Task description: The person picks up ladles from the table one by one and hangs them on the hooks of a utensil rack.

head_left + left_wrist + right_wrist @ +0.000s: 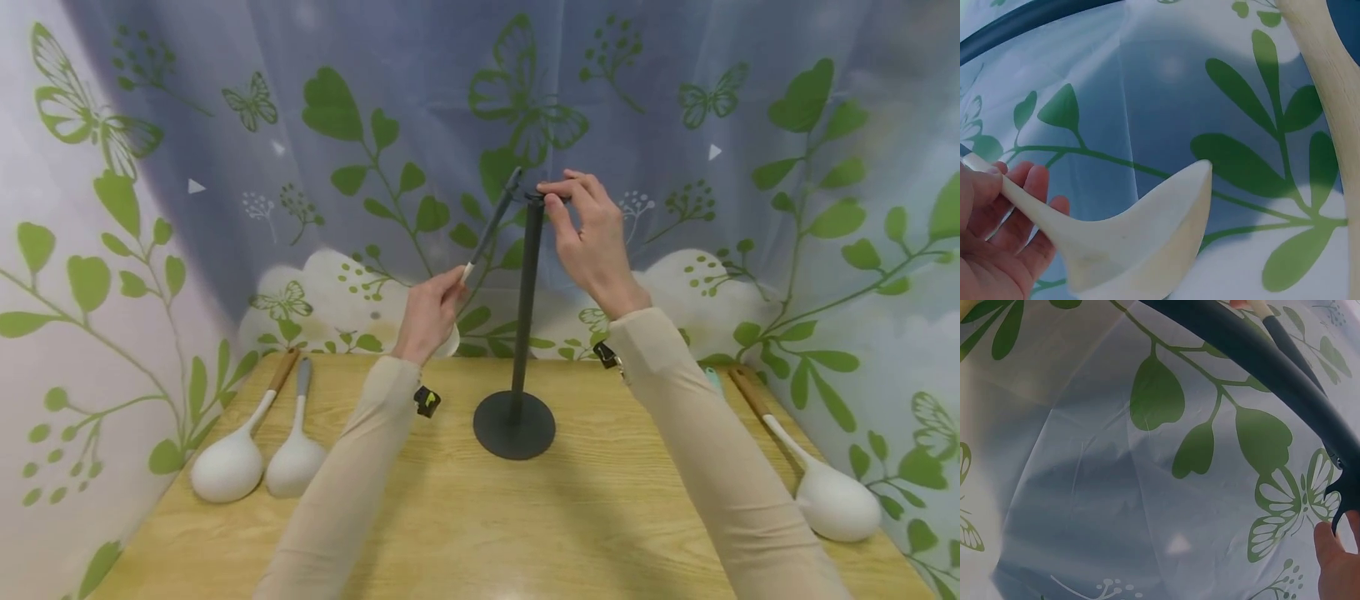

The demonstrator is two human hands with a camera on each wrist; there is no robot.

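My left hand (431, 312) pinches a ladle (495, 221) by its white neck, the dark grey handle slanting up to the right. Its handle tip is close to the hooks at the top of a black utensil stand (527, 300). In the left wrist view, the ladle's white bowl (1141, 250) hangs beyond the fingers; in the head view the hand mostly hides it. With thumb and fingers, my right hand (592, 237) holds the hooked top of the stand. One curved hook (1339, 500) shows beside the fingers in the right wrist view.
At the table's left lie a white ladle with a wooden handle (228, 467) and another with a grey handle (296, 462). Another wooden-handled ladle (836, 500) lies at the right, near a mint-green handle end (713, 379) partly behind my right arm. A patterned curtain (420, 100) hangs behind.
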